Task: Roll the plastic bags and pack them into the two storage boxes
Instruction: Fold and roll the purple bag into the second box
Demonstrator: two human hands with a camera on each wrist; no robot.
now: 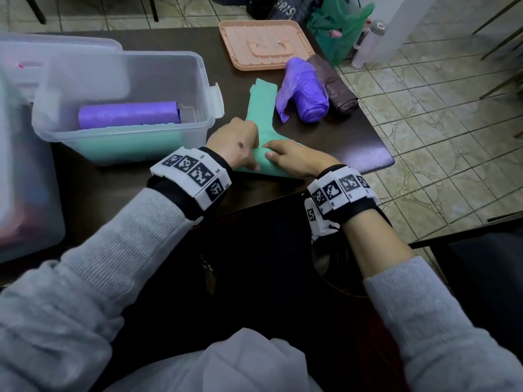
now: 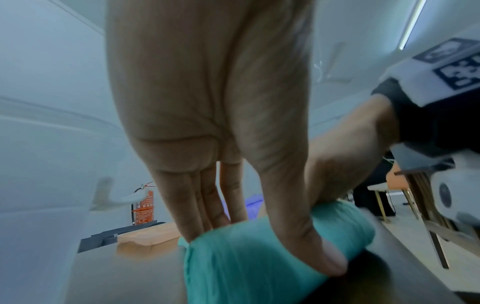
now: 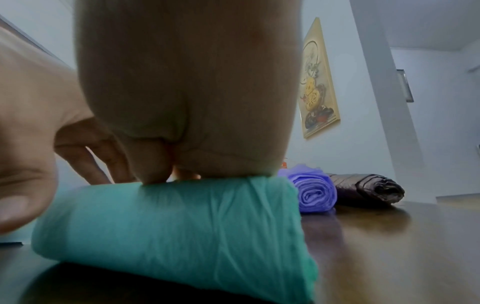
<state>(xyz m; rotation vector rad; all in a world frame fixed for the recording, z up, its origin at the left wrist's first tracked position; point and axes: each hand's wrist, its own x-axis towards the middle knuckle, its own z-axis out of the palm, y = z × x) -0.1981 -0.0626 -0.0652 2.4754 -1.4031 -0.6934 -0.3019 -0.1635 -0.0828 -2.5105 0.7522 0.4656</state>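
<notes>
A green plastic bag (image 1: 261,108) lies on the dark table (image 1: 339,142), its near end wound into a roll (image 1: 267,164). My left hand (image 1: 240,145) grips the roll's left end, fingers behind and thumb in front (image 2: 270,244). My right hand (image 1: 291,158) curls over the right end, its palm pressing on top (image 3: 182,164). The flat tail stretches away from me. A clear storage box (image 1: 209,80) at the left holds a purple roll (image 1: 128,114) above green rolls (image 1: 127,145). Part of a second clear box (image 1: 25,193) shows at the far left, blurred.
A purple rolled bag (image 1: 304,91) and a dark brown rolled bag (image 1: 334,86) lie near the table's right edge. A peach lid (image 1: 266,45) rests at the back. Beyond the table are a loose green bag (image 1: 336,26) and a white bottle (image 1: 368,43).
</notes>
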